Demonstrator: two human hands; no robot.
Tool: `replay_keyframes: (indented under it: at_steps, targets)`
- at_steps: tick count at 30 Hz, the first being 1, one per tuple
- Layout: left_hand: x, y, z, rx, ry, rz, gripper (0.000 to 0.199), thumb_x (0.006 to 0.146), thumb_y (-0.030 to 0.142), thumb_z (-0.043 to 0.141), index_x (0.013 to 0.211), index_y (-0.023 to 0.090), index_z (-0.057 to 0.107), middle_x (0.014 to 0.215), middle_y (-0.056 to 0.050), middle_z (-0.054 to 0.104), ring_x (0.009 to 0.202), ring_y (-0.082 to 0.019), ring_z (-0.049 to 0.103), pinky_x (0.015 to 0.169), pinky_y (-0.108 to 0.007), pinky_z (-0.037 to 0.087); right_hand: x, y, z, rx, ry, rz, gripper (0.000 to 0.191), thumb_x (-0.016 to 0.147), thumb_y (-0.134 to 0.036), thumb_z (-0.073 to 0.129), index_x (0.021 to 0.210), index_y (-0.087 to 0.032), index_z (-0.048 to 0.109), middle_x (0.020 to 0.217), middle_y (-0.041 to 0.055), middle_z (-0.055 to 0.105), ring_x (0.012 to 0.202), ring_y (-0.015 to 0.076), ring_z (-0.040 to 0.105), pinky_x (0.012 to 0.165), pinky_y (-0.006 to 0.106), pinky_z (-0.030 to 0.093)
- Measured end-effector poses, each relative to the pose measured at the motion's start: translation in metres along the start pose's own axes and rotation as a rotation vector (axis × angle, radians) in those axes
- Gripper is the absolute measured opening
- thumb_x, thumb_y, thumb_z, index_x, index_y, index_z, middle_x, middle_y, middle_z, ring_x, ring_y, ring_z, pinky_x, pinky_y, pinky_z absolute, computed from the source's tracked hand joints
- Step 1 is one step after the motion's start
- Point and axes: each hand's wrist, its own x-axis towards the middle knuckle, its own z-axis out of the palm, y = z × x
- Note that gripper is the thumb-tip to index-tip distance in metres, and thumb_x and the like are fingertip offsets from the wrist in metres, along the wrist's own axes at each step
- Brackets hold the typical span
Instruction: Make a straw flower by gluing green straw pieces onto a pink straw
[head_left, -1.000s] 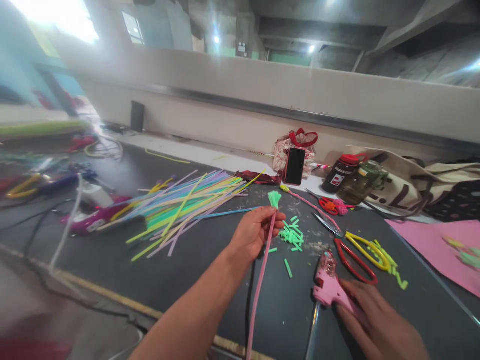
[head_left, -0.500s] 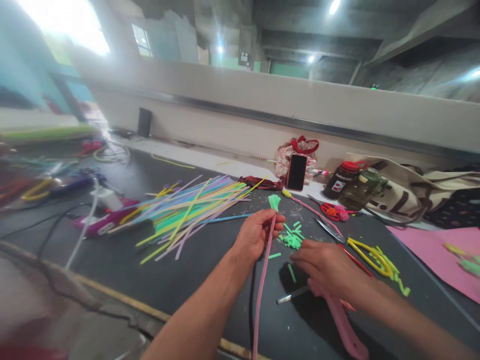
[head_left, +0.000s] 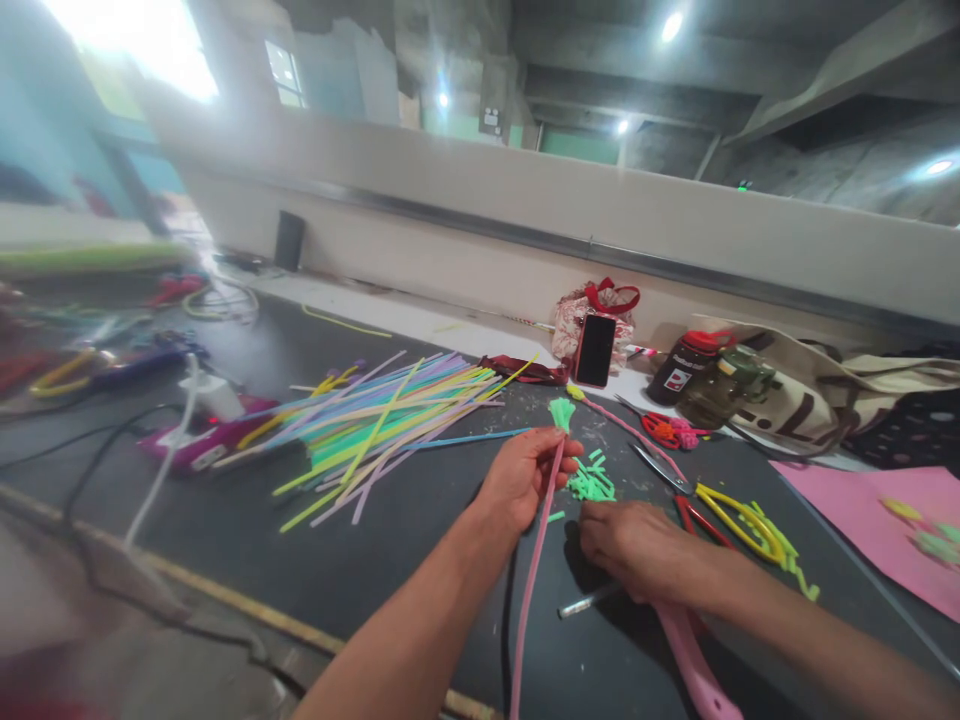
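Note:
My left hand (head_left: 534, 475) is closed, pinching a long pink pipe cleaner (head_left: 534, 580) just under its top. A fanned tuft of short green pieces (head_left: 561, 412) stands at that upper end. My right hand (head_left: 634, 545) rests low on the table with its fingers drawn together; what they hold, if anything, is hidden. Just beyond those fingertips lies a pile of cut green pipe cleaner pieces (head_left: 592, 482). Under the right hand is a pink-handled tool (head_left: 694, 665), largely covered, and a thin silvery rod (head_left: 589, 600) pokes out to its left.
Loose pastel pipe cleaners (head_left: 390, 420) spread across the left of the dark table. Yellow-handled scissors (head_left: 739, 520) and orange-red scissors (head_left: 660, 430) lie to the right. Behind stand a phone (head_left: 596, 350), a dark bottle (head_left: 679, 370) and a canvas bag (head_left: 787, 380). A purple power strip (head_left: 202, 440) sits left.
My right hand has lowered onto the table, its fingers closing where a single green piece lay, now out of sight. My left hand has shifted slightly right with the pink pipe cleaner.

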Motion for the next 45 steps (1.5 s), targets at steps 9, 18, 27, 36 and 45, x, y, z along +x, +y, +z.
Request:
replay_keyframes:
  at_steps: [9,18,27,36,45]
  targets:
    - [-0.004,-0.003,0.004,-0.019,-0.031,-0.089,0.009,0.067,0.021,0.057,0.070,0.012,0.056,0.060,-0.002,0.062,0.042,-0.006,0.051,0.035,-0.013,0.034,-0.008,0.010,-0.044,1.050,0.629,0.399,0.016,0.074,-0.028,0.053,0.086,-0.018,0.057,0.058,-0.0027,0.056,0.050,0.0099,0.049,0.047,0.021,0.038]
    - [-0.003,-0.012,0.005,0.001,-0.082,-0.112,0.011,0.068,0.022,0.056,0.071,0.012,0.056,0.060,-0.002,0.059,0.043,-0.006,0.052,0.035,-0.012,0.033,0.014,0.012,-0.050,1.389,0.880,0.410,0.014,0.067,-0.028,0.064,0.073,-0.017,0.058,0.051,-0.0057,0.052,0.045,0.0068,0.044,0.041,0.017,0.030]
    - [-0.005,-0.012,0.007,-0.007,-0.056,-0.118,0.010,0.068,0.022,0.055,0.070,0.012,0.055,0.060,-0.002,0.059,0.043,-0.006,0.051,0.035,-0.012,0.033,0.021,0.020,-0.046,1.135,0.817,0.294,0.008,0.071,-0.025,0.057,0.067,-0.018,0.059,0.072,-0.0025,0.052,0.070,0.0124,0.046,0.064,0.022,0.035]
    - [-0.005,-0.012,0.008,0.000,-0.061,-0.129,0.011,0.068,0.023,0.056,0.071,0.012,0.055,0.059,-0.002,0.059,0.042,-0.006,0.051,0.035,-0.013,0.033,0.022,0.027,-0.032,1.045,0.794,0.295,0.010,0.073,-0.028,0.055,0.069,-0.019,0.057,0.075,-0.0005,0.051,0.073,0.0146,0.047,0.064,0.023,0.036]
    - [-0.005,-0.012,0.009,0.031,-0.050,-0.139,0.012,0.068,0.023,0.056,0.070,0.012,0.055,0.060,-0.002,0.061,0.040,-0.005,0.050,0.032,-0.011,0.030,0.023,0.026,-0.033,0.975,0.817,0.298,0.011,0.074,-0.027,0.052,0.069,-0.019,0.057,0.075,0.0007,0.053,0.074,0.0163,0.048,0.067,0.026,0.036]
